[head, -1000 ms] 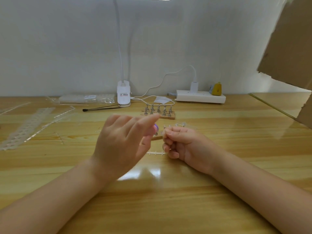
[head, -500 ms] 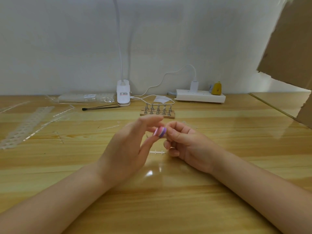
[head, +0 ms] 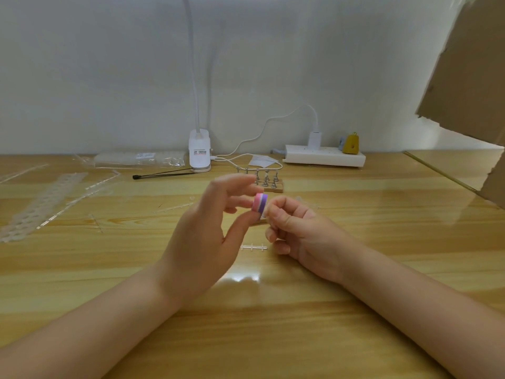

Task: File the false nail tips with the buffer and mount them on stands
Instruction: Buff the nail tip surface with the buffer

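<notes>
Left grip (head: 207, 228) pinched round pink-purple buffer (head: 259, 202), against curled right grip (head: 295, 228), contents unclear.

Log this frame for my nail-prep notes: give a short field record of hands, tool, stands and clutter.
left hand: holds the pink-and-purple buffer between thumb and fingers
right hand: fingers curled, pinching something at the buffer; the nail tip itself is too small to make out
stand rack: wooden base with metal stands, behind the hands
table: glossy wood
clutter: clear sprue, lamp base, power strip
</notes>
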`<state>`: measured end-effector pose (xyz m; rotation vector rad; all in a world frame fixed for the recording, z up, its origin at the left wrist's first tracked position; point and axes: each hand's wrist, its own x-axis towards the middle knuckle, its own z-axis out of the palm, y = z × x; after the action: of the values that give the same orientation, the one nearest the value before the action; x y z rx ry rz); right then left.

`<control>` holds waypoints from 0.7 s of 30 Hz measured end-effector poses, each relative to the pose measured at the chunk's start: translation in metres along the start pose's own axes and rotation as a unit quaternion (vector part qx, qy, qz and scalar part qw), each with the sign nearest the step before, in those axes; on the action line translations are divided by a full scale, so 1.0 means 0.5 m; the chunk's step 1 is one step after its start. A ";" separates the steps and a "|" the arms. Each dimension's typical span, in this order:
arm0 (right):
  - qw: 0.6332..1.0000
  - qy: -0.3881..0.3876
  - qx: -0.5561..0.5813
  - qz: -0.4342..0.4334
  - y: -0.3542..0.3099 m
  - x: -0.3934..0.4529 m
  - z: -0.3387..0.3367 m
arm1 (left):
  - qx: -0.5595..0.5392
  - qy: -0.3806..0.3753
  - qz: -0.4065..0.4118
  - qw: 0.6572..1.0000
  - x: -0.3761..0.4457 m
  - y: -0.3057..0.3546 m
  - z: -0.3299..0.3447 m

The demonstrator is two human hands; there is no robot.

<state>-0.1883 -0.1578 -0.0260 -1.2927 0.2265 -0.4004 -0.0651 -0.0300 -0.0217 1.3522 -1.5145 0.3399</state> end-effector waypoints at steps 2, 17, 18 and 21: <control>1.000 0.004 0.008 0.002 -0.001 0.000 -0.001 | 0.014 -0.023 -0.010 1.000 -0.005 0.001 0.006; 1.000 0.009 -0.007 0.006 -0.003 -0.002 0.006 | 0.026 0.009 0.003 1.000 0.000 0.005 -0.001; 1.000 0.011 -0.006 0.009 -0.004 -0.002 0.005 | 0.038 -0.010 0.012 0.999 -0.003 0.006 0.002; 1.000 0.014 0.012 0.010 -0.007 -0.004 0.006 | 0.091 -0.058 -0.014 0.994 -0.013 -0.005 0.007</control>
<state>-0.1894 -0.1551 -0.0222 -1.2620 0.2576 -0.4029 -0.0658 -0.0298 -0.0297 1.5574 -1.5898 0.3951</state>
